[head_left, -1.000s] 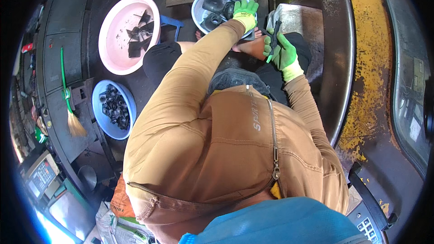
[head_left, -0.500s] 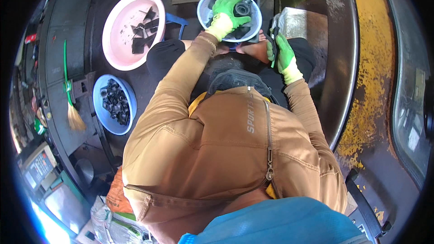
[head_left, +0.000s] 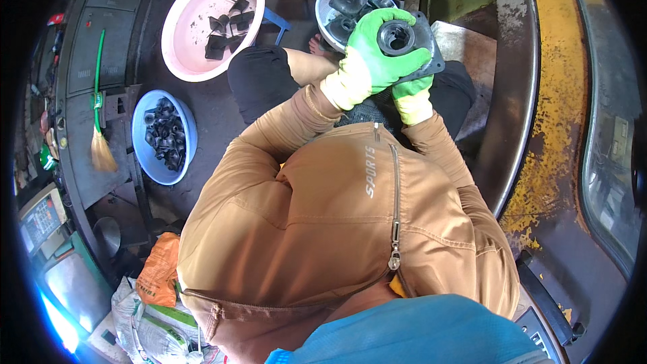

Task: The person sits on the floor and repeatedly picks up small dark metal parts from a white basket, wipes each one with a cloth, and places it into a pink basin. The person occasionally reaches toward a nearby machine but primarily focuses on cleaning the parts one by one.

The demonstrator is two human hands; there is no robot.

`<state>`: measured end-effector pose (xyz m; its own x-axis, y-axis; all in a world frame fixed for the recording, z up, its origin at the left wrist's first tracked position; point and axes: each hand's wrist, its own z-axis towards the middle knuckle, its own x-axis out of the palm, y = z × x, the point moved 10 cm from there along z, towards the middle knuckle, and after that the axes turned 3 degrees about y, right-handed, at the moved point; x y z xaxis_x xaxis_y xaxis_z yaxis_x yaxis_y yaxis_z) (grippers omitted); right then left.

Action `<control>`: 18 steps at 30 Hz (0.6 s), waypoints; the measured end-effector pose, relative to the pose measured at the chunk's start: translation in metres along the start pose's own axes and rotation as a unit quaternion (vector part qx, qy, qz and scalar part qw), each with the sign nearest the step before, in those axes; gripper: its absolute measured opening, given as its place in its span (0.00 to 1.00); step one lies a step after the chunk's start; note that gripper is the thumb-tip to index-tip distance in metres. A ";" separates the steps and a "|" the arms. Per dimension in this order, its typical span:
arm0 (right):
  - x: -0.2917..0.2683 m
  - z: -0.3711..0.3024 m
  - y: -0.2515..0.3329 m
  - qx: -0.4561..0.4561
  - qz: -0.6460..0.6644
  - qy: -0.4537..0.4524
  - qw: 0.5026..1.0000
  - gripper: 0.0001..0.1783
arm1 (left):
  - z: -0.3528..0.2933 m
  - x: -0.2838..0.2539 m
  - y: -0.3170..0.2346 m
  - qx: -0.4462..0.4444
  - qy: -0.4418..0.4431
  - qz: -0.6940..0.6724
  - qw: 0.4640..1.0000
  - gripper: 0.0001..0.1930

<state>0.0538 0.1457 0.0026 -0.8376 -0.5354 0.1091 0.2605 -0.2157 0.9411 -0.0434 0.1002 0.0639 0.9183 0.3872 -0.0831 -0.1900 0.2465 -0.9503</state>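
Green-gloved hands clasp dark round part; pink basin, blue basin hold black pieces.

Even daylight, sharp centre, fisheye-bent dark rim.

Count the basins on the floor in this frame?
3: a pink basin at upper left, a blue basin below it near the broom, and a grey basin beyond the gloved hands, partly hidden by them.
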 end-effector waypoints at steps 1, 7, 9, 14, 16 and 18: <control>-0.001 0.002 0.003 -0.009 0.019 -0.008 1.000 0.20 | -0.001 0.000 -0.001 -0.008 -0.012 -0.003 1.000 0.23; -0.004 0.002 0.002 -0.007 0.109 0.004 0.994 0.21 | -0.007 0.007 0.003 -0.058 -0.064 -0.067 0.994 0.25; -0.009 -0.002 0.007 -0.015 0.059 -0.005 0.998 0.22 | -0.007 0.009 -0.001 -0.044 -0.073 -0.060 0.995 0.25; -0.016 0.002 0.025 -0.035 -0.194 -0.024 0.980 0.22 | 0.000 0.012 -0.007 -0.005 -0.050 -0.001 0.999 0.22; -0.018 0.008 0.027 -0.037 -0.096 -0.013 0.995 0.22 | 0.002 0.011 -0.011 0.020 -0.033 0.021 0.999 0.21; -0.013 0.015 0.030 -0.029 -0.137 0.024 0.990 0.21 | 0.004 0.009 -0.015 0.041 -0.012 0.017 0.999 0.20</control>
<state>0.0656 0.1589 0.0340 -0.8574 -0.4875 -0.1647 0.0543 -0.4040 0.9132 -0.0339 0.1039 0.0783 0.9028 0.4167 -0.1067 -0.2494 0.3050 -0.9191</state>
